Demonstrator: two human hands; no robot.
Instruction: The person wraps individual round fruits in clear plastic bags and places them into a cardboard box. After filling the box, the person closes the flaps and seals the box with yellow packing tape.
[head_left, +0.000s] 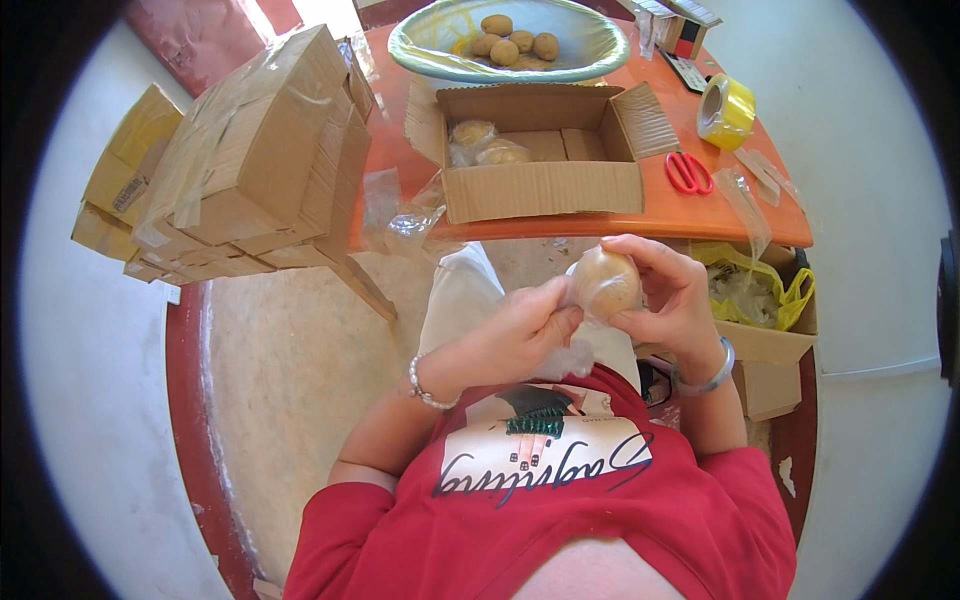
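Note:
In front of my lap I hold a round tan fruit or potato (606, 285) wrapped in clear plastic film. My right hand (671, 296) grips it from the side, with fingers over the top and the thumb below. My left hand (536, 326) pinches the gathered film at its left side, and a loose tail of film (566, 360) hangs beneath that hand. Beyond my hands, an open cardboard box (544, 191) stands on the orange table (660, 225). Several wrapped pieces (502, 152) lie in its left part. Unwrapped brown ones (504, 52) rest in a plastic-lined basin (409, 64) behind it.
Stacked cardboard boxes (247, 150) rise at the left. Clear plastic bags (409, 217) lie by the table's front edge. To the right are red-handled scissors (688, 174), a yellow tape roll (726, 112) and a phone-like device (682, 71). Below, a yellow bag (787, 296) lines a carton.

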